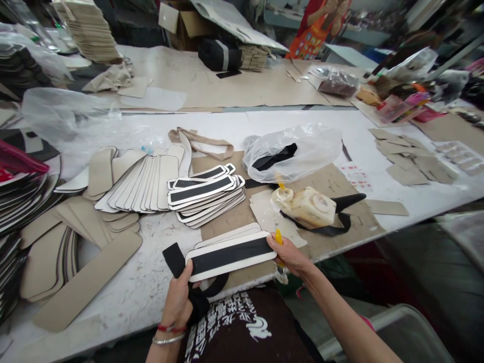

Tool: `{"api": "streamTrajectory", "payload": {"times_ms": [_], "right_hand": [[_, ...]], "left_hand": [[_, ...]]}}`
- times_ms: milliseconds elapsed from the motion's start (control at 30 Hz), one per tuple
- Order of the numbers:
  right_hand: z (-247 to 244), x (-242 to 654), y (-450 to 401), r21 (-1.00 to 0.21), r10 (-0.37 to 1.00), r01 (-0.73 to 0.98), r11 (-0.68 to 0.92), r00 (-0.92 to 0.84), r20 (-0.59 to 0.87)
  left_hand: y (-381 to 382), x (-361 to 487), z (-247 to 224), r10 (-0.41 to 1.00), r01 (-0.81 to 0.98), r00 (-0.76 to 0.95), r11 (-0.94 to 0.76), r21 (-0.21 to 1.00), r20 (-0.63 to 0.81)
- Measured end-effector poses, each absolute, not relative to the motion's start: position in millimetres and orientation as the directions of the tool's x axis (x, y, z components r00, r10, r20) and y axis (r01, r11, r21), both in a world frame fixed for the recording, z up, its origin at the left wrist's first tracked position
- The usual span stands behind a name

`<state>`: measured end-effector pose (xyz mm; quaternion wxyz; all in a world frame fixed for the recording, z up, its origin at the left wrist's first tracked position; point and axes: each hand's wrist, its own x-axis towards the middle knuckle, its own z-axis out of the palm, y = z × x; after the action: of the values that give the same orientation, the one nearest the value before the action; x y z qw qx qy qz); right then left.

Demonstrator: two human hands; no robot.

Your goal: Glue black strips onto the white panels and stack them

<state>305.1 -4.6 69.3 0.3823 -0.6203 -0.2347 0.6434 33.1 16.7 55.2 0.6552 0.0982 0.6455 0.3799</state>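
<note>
A white rounded panel with a black strip (pixel 232 256) is held level near the table's front edge. My left hand (pixel 180 295) grips its left end, thumb on top, beside a loose black band (pixel 174 259). At its right end, my right hand (pixel 289 253) pinches the panel and also has a yellow-handled tool (pixel 279 238) between its fingers. Behind the panel lies a stack of similar black-striped pieces (pixel 202 194). A stained yellowish container (pixel 312 205) with a yellow tip sits to the right of them.
Fanned pale panels (pixel 145 184) and beige pieces (pixel 88 282) cover the left side. A clear plastic bag (pixel 295 151) with black material lies behind the container. Beige scraps (pixel 414 156) are at the right. A person in an orange apron (pixel 312 33) is beyond the far table.
</note>
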Motion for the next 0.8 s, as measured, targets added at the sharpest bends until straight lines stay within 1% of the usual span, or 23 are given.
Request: {"api": "streamTrajectory", "payload": {"times_ms": [133,300,433,533,667,733,800], "right_hand": [[56,304,-3,-0.769,0.749,-0.120,-0.628,0.172,-0.639],[40,308,-1,-0.784,0.756,-0.028,-0.620,0.247,-0.606],[40,306,11,-0.762,0.711,-0.080,-0.643,0.308,-0.632],[50,301,35,-0.799,0.751,-0.133,-0.586,0.282,-0.597],[67,290,86,-0.863,0.799,-0.180,-0.472,0.325,-0.505],[73,286,109,-0.893,0.828,-0.181,-0.411,0.337,-0.449],[75,284,126,-0.919,0.849,-0.147,-0.366,0.351,-0.394]], "left_hand": [[16,30,52,0.627,-0.293,-0.124,0.717,0.632,-0.769],[14,20,45,0.615,-0.198,-0.047,0.766,0.611,-0.787],[20,12,48,0.619,-0.120,-0.018,0.778,0.617,-0.785],[39,9,61,0.661,-0.089,-0.033,0.745,0.661,-0.750],[84,6,87,0.753,-0.065,-0.097,0.648,0.759,-0.651],[110,6,100,0.800,-0.047,-0.111,0.588,0.807,-0.589],[137,6,110,0.838,-0.007,-0.128,0.534,0.845,-0.531]]}}
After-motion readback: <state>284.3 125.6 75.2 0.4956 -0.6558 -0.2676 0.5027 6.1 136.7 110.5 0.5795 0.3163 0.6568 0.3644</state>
